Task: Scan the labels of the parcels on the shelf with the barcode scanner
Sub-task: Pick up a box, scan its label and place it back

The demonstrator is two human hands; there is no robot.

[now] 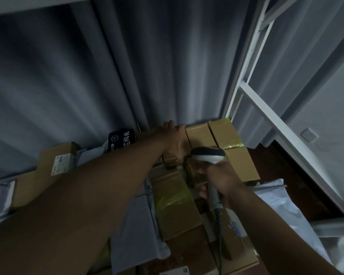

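1. The boxes (199, 133) are matt brown cardboard, some bound with glossy yellowish tape (231, 145).
2. The scanner (208, 155) is smooth plastic, grey and black.
3. The curtain (87, 76) is soft grey cloth.
4. The shelf frame (266, 108) looks like white-painted metal.
5. The mailer bags (131, 225) are smooth grey plastic.

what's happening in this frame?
A person is scanning parcels on a crowded shelf. The right hand grips a grey barcode scanner by its handle, head aimed at the cardboard boxes at the back. The left hand reaches across and holds the top of a small cardboard box in front of the scanner. No label is visible on that box from here.
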